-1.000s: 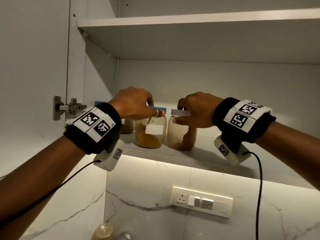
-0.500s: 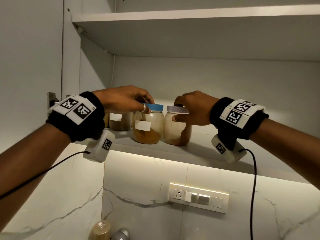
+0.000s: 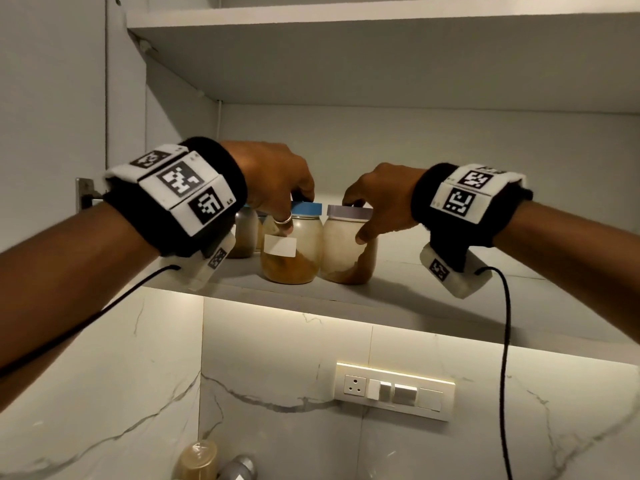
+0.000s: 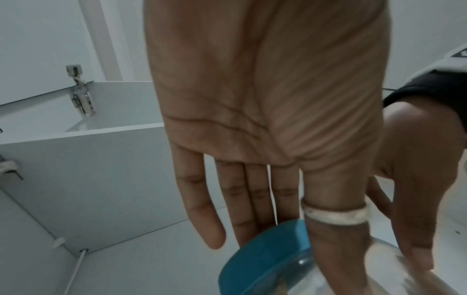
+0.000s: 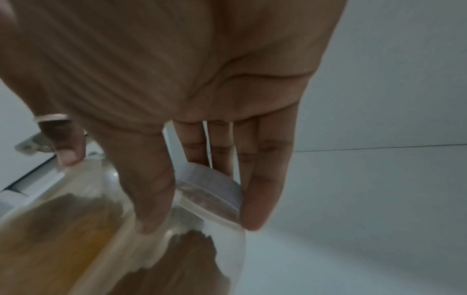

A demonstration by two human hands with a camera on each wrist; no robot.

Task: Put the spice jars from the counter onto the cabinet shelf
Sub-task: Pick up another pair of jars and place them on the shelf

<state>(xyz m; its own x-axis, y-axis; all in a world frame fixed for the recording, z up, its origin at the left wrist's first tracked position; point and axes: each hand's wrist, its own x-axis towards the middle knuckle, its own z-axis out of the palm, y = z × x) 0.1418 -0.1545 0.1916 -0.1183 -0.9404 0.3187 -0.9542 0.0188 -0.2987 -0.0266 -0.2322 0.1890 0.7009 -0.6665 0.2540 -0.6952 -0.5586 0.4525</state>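
The cabinet shelf (image 3: 398,292) carries everything that matters here: two spice jars stand upright on it side by side, their bellies touching or all but touching, near its front edge, with a darker third jar (image 3: 246,233) further back at about 10 o'clock from them. The blue-lidded jar (image 3: 292,249), holding orange powder and bearing a white label, is the left one of the pair; the grey-lidded jar (image 3: 348,251), holding brown powder heaped to one side, sits at its 3 o'clock. Both have their long axis vertical, bases flat on the shelf, so I judge the placing itself done and the coming move a release — each hand must come straight back toward the person, at 6 o'clock in the head view, without dragging its jar off the lip. Each jar lies directly under its own hand: the left hand (image 3: 273,178) arches over the blue lid from 9 o'clock, wrist level with the lid, its fingers (image 4: 242,209) reaching nearly straight over the lid top while the ringed thumb lies down the glass shoulder — a light pinch of lid and shoulder rather than a full wrap. The right hand (image 3: 381,199) comes in from 3 o'clock in a mirror pose, fingers (image 5: 255,179) draped over the far rim of the grey lid and the thumb pressed on the front of the glass, so it holds that jar between thumb and fingers.
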